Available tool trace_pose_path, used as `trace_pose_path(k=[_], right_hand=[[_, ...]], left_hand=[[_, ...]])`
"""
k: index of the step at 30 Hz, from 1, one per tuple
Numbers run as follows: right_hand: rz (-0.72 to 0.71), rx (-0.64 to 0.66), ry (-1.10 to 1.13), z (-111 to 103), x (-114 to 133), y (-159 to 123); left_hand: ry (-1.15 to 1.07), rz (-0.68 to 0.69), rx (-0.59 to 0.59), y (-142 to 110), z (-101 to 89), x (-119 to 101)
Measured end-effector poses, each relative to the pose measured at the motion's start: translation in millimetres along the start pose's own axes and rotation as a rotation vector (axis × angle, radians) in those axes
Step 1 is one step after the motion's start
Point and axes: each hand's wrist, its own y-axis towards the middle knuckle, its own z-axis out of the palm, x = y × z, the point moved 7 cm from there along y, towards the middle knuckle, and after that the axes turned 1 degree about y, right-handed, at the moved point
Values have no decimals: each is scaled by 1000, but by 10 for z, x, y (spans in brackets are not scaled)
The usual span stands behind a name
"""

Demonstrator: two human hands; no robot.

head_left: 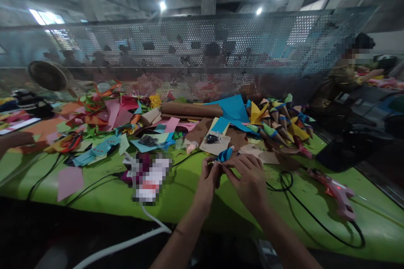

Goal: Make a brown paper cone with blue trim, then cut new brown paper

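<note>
In the head view, my left hand and my right hand meet over the green table. Fingertips of both are pinched at the base of a small blue striped paper piece, which looks coiled and has a pale pinkish tip. Which fingers carry its weight is hard to see. Just beyond my hands lie a beige sheet and a small clear bag with black contents. To the right, a pink glue gun with a lit red light rests on the table.
Paper cones are piled at the back right. A brown paper roll and coloured paper scraps spread along the back, before a perforated metal screen. Black cord loops at right. Another person's hand is at far left.
</note>
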Motion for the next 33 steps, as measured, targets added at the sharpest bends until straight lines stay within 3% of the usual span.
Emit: trace_pose_path(k=[12, 16, 24, 33], right_hand=[[76, -20, 313, 3, -67, -1], [232, -36, 487, 4, -175, -56], [554, 65, 795, 195, -393, -272], [781, -40, 1159, 362, -382, -326]], left_hand=[[-298, 9, -33, -3, -14, 64], [-335, 0, -4, -35, 8, 38], [-417, -60, 32, -66, 79, 54], [-478, -103, 8, -152, 123, 13]])
